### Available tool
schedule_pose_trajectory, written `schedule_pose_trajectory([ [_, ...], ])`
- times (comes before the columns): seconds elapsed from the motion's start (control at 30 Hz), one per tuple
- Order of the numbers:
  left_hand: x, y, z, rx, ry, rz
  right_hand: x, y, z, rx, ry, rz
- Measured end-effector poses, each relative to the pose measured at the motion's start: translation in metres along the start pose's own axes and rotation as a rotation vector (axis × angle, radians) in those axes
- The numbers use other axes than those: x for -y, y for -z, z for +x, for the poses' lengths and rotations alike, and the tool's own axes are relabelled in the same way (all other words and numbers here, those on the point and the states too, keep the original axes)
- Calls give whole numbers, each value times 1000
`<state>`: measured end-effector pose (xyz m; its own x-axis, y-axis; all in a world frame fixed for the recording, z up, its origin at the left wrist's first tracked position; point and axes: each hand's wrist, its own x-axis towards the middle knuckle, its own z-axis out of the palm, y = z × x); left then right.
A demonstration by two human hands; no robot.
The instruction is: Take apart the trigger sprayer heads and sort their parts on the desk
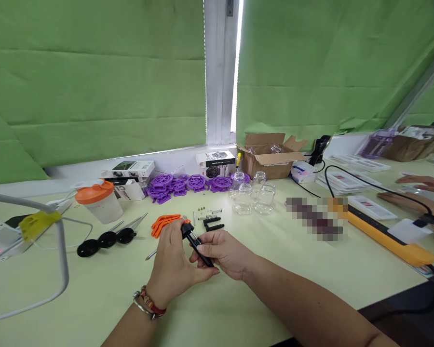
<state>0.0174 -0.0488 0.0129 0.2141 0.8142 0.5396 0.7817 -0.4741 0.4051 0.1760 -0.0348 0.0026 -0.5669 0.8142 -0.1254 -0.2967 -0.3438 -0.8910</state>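
Both hands hold one black part with a round cap and a long slotted shaft (198,246), tilted over the table. My left hand (173,265) is closed around it, fingers at the cap and thumb near the lower end. My right hand (226,250) pinches the shaft from the other side. Just beyond lie orange plastic pieces (164,224), a black forked piece (213,223) and metal springs (208,218). Left of the hands, black discs with metal rods (106,239) rest on the table. A thin pointed rod (151,255) lies beside my left hand.
Purple wheel-shaped parts (196,183), glass jars (244,198) and an open cardboard box (273,166) stand along the back. An orange-lidded cup (103,205) and a white metal frame (63,250) are left. A yellow power strip (386,233) and another person's hands (421,193) are right.
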Motion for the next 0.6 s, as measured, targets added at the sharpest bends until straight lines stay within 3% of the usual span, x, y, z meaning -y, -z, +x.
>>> schedule_pose_trajectory([
  [0.43,8,-7,0,-55,-66,176,2,1,1,-114,-25,-81],
  [0.6,15,-13,3,-15,-16,228,-10,6,5,-109,72,-368],
])
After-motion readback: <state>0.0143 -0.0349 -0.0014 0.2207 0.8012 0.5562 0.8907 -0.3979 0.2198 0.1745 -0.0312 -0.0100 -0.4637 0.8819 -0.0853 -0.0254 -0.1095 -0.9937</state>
